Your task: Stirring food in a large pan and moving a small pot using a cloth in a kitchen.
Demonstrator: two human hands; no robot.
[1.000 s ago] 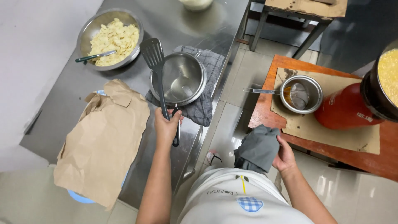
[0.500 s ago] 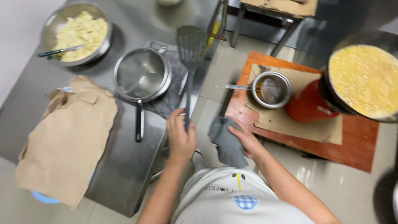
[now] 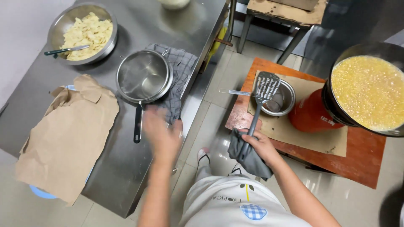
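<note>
My right hand grips the handle of a black slotted spatula together with a dark grey cloth. The spatula's head hovers over a small steel bowl on the low red table. My left hand is motion-blurred above the edge of the steel table. It holds nothing and sits just right of the handle of an empty steel saucepan. The saucepan rests on a grey checked cloth.
A steel bowl of pale food pieces with a utensil in it stands at the back left. A crumpled brown paper bag lies front left. A large black pot of bubbling yellow liquid sits on a red burner. A stool stands behind.
The spatula has passed from my left hand to my right hand and moved right over the small steel bowl. My left hand has swung back toward the saucepan handle.
</note>
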